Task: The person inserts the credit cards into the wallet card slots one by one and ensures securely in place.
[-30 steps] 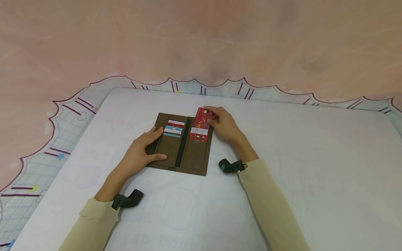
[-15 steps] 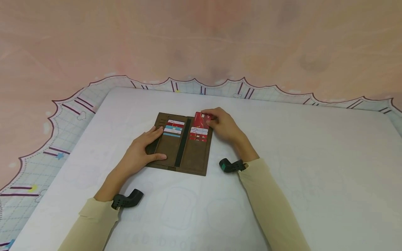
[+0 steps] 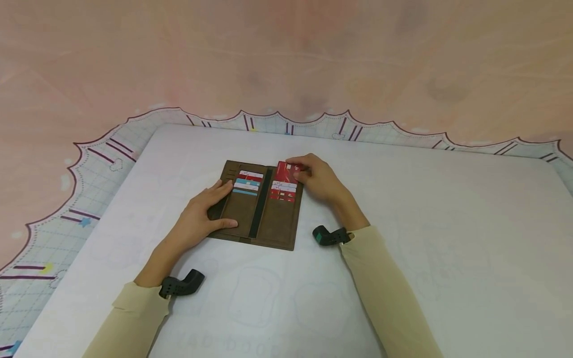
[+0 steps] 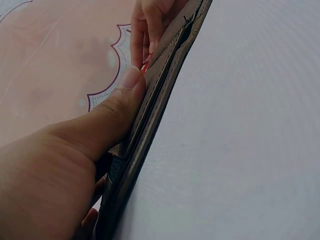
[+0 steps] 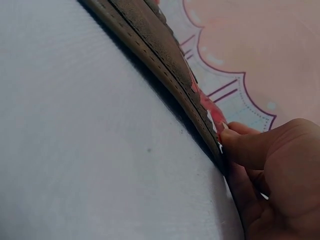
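Observation:
A brown wallet (image 3: 275,226) lies unfolded on the white surface, with cards in slots on both its halves. My left hand (image 3: 197,214) holds its left side, the thumb across the inner face and the other fingers at the edge. In the left wrist view the thumb (image 4: 112,117) presses on the leather. At the top right of the wallet, my right hand (image 3: 320,179) pinches a red card (image 3: 285,171) between thumb and fingers. The card's lower part is hidden in the slot, behind a white card (image 3: 284,187). Several card edges (image 3: 247,183) show in the left half.
A white tabletop (image 3: 425,238) spreads around the wallet. Beyond it runs a scalloped, patterned border (image 3: 313,127) against a pinkish backdrop (image 3: 286,54). Black camera mounts (image 3: 182,284) sit on both wrists, below beige sleeves.
The red card has slid down deeper into the right-hand slot, with my right hand moving slightly down along with it. My left hand and the wallet have stayed put.

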`<state>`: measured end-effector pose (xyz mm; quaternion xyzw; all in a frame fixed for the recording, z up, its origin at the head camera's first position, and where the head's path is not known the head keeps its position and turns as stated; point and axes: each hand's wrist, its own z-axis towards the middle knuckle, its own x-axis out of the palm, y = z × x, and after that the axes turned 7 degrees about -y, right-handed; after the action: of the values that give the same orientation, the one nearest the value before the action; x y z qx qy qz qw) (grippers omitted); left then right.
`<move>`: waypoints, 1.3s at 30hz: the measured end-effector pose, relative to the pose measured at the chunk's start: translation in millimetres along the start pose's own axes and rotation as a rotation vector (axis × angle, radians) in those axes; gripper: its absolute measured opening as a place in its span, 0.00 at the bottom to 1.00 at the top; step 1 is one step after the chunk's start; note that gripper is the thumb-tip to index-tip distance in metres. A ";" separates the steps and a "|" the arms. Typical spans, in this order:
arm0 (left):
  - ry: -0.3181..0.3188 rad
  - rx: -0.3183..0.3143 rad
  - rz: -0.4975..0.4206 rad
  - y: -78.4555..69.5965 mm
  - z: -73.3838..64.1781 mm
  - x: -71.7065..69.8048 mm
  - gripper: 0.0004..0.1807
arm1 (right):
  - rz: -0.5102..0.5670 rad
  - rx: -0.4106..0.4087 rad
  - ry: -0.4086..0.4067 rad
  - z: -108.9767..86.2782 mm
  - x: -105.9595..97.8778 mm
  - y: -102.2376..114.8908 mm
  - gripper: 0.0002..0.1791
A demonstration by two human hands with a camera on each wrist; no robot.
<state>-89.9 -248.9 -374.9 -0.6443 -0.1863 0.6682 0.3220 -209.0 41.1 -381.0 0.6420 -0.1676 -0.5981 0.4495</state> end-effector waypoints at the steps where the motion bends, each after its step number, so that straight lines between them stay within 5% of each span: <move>1: -0.001 0.002 -0.002 0.2 0.2 0.1 0.49 | -0.002 -0.003 -0.001 0.0 0.0 -0.3 0.19; 39: -0.001 0.002 -0.009 1.9 1.0 0.5 0.49 | -0.044 -0.061 0.003 1.1 -1.2 -2.4 0.17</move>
<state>-91.3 -249.8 -376.4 -0.6428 -0.1886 0.6673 0.3256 -211.1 42.9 -382.0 0.6323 -0.1342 -0.6118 0.4559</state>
